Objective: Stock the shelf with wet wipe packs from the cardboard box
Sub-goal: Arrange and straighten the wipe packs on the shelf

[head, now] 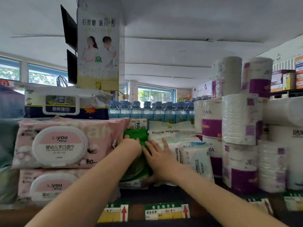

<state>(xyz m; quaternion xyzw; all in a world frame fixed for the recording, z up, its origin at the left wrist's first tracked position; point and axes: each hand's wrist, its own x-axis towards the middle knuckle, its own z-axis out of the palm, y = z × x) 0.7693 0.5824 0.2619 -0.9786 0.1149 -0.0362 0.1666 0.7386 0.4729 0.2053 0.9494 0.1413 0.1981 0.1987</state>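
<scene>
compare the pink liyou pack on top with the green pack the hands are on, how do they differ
The pink Liyou pack is much larger than the green pack. The pink one lies flat with a round white lid facing out; the green one stands upright on its edge, with no lid visible. No hand touches the pink one; both hands are on the green one. Both sit on the same shelf.

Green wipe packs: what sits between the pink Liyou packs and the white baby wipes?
Head view: the green wipe packs fill that gap, with the left hand and right hand on them.
</scene>
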